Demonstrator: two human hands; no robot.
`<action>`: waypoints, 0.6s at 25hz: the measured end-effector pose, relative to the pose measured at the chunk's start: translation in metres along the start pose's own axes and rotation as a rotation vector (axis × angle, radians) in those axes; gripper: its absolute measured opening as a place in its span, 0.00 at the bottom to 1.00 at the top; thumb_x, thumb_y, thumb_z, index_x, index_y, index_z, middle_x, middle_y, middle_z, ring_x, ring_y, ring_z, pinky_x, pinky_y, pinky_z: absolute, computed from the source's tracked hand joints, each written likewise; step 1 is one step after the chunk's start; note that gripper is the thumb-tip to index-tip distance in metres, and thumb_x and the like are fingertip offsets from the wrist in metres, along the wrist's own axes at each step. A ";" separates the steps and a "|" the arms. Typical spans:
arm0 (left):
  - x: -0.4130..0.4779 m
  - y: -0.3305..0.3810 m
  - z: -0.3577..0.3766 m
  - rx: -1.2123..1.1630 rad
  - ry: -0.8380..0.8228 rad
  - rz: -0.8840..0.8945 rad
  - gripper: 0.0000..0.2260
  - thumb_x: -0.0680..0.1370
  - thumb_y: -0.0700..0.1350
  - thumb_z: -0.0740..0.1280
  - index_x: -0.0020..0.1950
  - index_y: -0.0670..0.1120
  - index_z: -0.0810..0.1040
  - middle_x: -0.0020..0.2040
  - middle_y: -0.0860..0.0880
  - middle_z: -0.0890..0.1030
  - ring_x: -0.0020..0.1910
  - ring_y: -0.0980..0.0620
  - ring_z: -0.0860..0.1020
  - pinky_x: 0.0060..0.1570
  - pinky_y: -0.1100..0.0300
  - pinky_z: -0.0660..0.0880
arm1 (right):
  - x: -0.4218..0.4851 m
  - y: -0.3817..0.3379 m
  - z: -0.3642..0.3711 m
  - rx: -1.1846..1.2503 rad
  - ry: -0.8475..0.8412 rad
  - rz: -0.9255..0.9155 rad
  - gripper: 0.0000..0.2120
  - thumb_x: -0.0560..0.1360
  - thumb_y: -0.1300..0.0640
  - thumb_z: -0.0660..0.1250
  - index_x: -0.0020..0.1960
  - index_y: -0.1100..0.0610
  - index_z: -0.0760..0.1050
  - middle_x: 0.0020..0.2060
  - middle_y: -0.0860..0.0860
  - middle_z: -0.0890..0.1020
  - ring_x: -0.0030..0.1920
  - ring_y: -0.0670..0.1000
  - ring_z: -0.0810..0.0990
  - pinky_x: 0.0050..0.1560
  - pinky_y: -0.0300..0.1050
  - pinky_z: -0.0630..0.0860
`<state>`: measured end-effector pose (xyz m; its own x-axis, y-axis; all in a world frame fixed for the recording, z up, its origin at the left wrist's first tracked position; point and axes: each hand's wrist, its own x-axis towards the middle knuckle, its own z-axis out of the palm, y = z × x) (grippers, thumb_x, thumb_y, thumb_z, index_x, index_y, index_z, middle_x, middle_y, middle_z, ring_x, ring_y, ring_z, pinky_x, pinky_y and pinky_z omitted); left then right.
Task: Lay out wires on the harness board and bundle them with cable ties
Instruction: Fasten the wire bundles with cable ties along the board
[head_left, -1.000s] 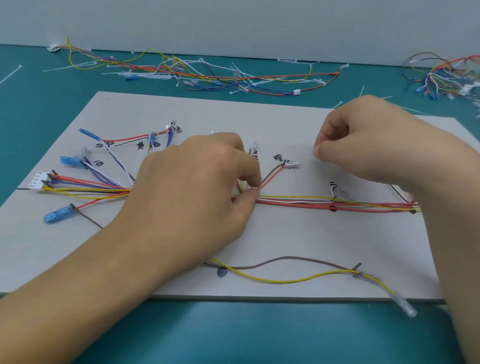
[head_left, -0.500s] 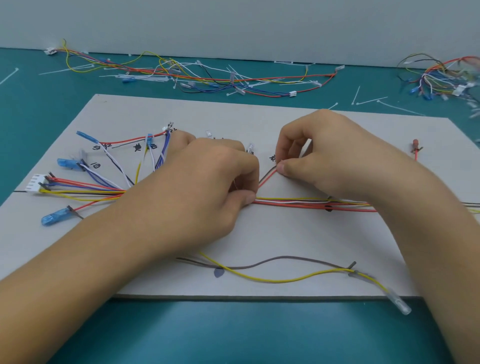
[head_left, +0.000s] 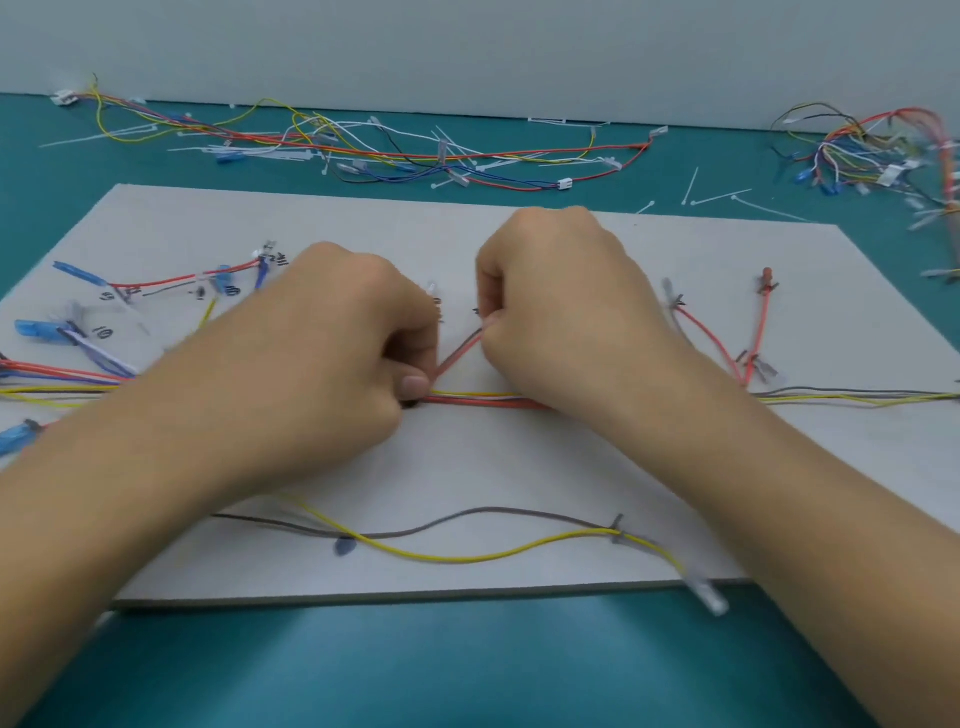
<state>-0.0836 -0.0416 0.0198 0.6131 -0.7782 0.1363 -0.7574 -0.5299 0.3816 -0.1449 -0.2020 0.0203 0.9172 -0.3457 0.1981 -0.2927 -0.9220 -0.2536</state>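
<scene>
A grey harness board (head_left: 519, 467) lies flat on the teal table. A bundle of red, yellow and white wires (head_left: 478, 399) runs left to right across its middle. My left hand (head_left: 332, 353) pinches this bundle between thumb and fingers near the board's centre. My right hand (head_left: 561, 312), curled, pinches a red and brown branch wire (head_left: 457, 356) that rises diagonally from the bundle. Blue terminals (head_left: 36, 330) fan out at the board's left. A loose yellow wire (head_left: 467, 558) and a grey one (head_left: 488, 512) cross near the front edge.
Finished harnesses and loose white cable ties (head_left: 727, 200) lie on the table behind the board, with a long pile (head_left: 363, 150) at the back and another tangle (head_left: 872, 150) at the far right. Red branch wires (head_left: 758, 332) stand on the board's right part.
My right hand has moved left and down from above the board to the branch wire beside my left hand. The view has shifted right, showing more of the board's right side.
</scene>
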 end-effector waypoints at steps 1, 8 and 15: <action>-0.001 -0.009 -0.007 0.010 -0.011 -0.029 0.11 0.68 0.37 0.77 0.34 0.52 0.81 0.30 0.55 0.80 0.36 0.55 0.78 0.42 0.52 0.77 | 0.002 -0.008 0.004 0.005 0.019 -0.018 0.09 0.67 0.60 0.66 0.46 0.53 0.78 0.45 0.53 0.79 0.47 0.60 0.77 0.42 0.46 0.70; -0.016 -0.026 -0.016 0.067 0.018 -0.019 0.06 0.67 0.57 0.68 0.43 0.63 0.78 0.42 0.60 0.78 0.39 0.57 0.77 0.45 0.47 0.74 | 0.013 0.009 -0.003 0.203 -0.074 -0.024 0.09 0.71 0.59 0.69 0.49 0.51 0.84 0.46 0.49 0.84 0.48 0.52 0.82 0.49 0.46 0.80; -0.011 0.017 0.017 0.119 0.078 0.121 0.09 0.75 0.62 0.66 0.49 0.62 0.83 0.55 0.61 0.75 0.56 0.51 0.71 0.52 0.53 0.52 | 0.011 0.071 -0.033 0.102 -0.162 0.285 0.02 0.71 0.54 0.75 0.41 0.49 0.82 0.40 0.48 0.84 0.37 0.47 0.80 0.31 0.37 0.67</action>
<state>-0.1067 -0.0481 0.0094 0.5281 -0.8124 0.2470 -0.8450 -0.4739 0.2479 -0.1642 -0.2767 0.0362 0.8360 -0.5469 -0.0454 -0.5223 -0.7675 -0.3717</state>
